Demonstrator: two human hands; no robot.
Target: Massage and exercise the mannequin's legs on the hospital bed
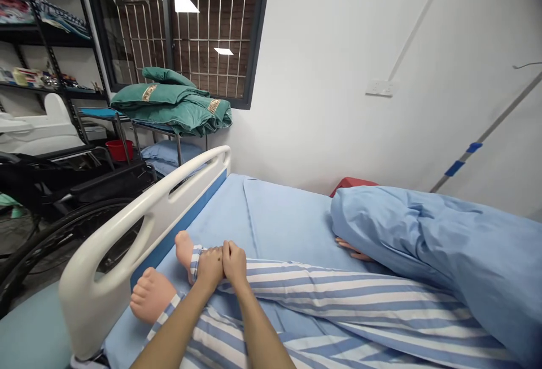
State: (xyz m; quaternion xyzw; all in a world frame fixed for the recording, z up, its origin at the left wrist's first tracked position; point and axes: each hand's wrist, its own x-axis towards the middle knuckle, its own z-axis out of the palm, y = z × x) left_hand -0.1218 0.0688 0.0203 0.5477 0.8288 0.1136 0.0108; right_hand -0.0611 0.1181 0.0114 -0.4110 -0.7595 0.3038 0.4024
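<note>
A care manikin in blue-and-white striped trousers lies on the bed, with its smooth bare feet toward the footboard. My left hand is closed round the far lower leg, just above the far foot. Right beside it, my right hand is closed on the same trouser leg, thumbs close together. The undersides of my fingers are hidden. Nearer to me rests the other foot, with my left forearm crossing above that leg. A light blue quilt covers the upper body, and a manikin hand pokes out beneath it.
A white footboard borders the bed's left end. Beyond it stand a black wheelchair, a rack with folded green quilts, a red bucket and black shelving. Light blue sheet covers the mattress along the wall.
</note>
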